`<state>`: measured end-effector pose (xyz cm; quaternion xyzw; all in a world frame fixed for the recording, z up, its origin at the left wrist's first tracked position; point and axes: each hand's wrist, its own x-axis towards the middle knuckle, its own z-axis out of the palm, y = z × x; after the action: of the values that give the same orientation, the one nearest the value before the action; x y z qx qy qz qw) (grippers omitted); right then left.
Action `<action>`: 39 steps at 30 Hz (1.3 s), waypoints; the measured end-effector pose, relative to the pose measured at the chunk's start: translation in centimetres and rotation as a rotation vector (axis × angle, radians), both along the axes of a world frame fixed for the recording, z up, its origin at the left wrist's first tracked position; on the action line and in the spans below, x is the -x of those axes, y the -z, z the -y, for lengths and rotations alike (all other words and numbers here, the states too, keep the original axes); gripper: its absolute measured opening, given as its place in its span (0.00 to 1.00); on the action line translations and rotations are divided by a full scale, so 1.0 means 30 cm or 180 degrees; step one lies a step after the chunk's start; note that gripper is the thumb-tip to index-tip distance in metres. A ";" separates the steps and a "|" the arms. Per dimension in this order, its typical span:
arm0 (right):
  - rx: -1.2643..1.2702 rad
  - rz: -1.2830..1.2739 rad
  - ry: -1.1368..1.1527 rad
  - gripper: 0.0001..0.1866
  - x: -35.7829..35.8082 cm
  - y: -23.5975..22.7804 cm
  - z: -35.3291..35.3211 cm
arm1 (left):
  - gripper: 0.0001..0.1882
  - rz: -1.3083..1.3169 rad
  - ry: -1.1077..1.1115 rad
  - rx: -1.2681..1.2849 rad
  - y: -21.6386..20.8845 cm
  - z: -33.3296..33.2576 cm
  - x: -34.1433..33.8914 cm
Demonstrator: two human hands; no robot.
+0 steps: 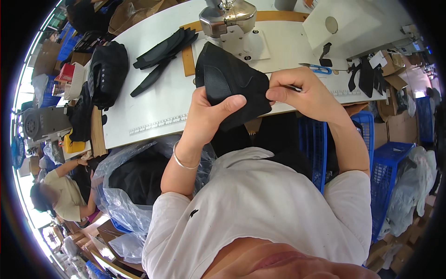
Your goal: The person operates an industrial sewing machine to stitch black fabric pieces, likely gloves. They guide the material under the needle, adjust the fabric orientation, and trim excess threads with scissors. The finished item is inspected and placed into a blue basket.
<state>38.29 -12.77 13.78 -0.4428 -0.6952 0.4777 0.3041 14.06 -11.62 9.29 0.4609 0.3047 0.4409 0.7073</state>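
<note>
A black shoe upper (pixel 232 76) with a textured mesh panel is held up over the front edge of the white table (pixel 153 109), just before the sewing machine (pixel 227 21). My left hand (pixel 209 109) wraps round its left side, thumb laid across the outside and fingers hidden behind. At the upper's right edge, my right hand (pixel 297 90) is closed in a pinch. Something thin and dark shows between its fingers, too small to name. Past my right hand, blue-handled thread snips (pixel 318 69) lie on the tabletop.
Curved black pieces (pixel 165 49) lie fanned left of the machine. Black uppers (pixel 109 69) are piled at the table's left end, black straps (pixel 367 76) at its right. Blue crates (pixel 388 162) and a plastic bag (pixel 139 181) flank me. Another person (pixel 65 190) works at left.
</note>
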 end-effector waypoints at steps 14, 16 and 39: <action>-0.0140 -0.1197 -0.0149 0.14 0.056 0.073 0.096 | 0.19 0.1171 0.0488 -0.0138 0.138 -0.023 -0.015; -0.0062 -0.1552 0.0090 0.15 0.067 0.092 0.058 | 0.20 0.1088 0.0532 -0.0034 0.148 -0.027 -0.016; -0.1442 -0.0200 0.0102 0.18 0.066 0.146 0.050 | 0.05 -0.1714 -0.0754 -0.1693 0.003 0.067 -0.036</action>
<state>36.31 -14.26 9.41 -0.3591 -0.7677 0.3181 0.4248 15.15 -13.62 9.19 0.6889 0.4054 0.4463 0.4023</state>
